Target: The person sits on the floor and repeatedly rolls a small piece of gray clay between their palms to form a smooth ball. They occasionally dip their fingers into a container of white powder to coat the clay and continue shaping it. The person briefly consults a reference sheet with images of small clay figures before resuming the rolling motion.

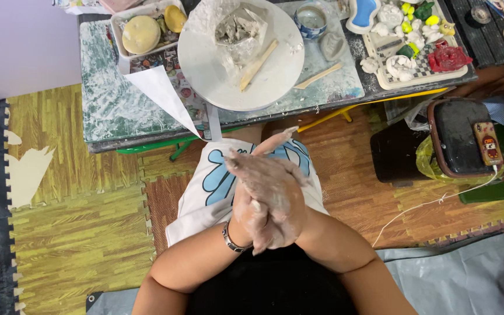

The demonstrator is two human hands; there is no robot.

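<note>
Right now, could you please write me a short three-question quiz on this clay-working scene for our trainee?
1. True or false: the person's left hand and right hand are pressed together, palm to palm, and coated in pale clay.
2. What lies on the round white turntable disc?
A. a red clay figure
B. a clear plastic bag of grey clay lumps and a flat wooden modelling stick
C. a yellow sponge
3. Fill in: a dark metal ______ sits on the left wrist.

Key:
1. True.
2. B.
3. Bracelet; the pictures do not show whether anything is held between the palms.
</note>
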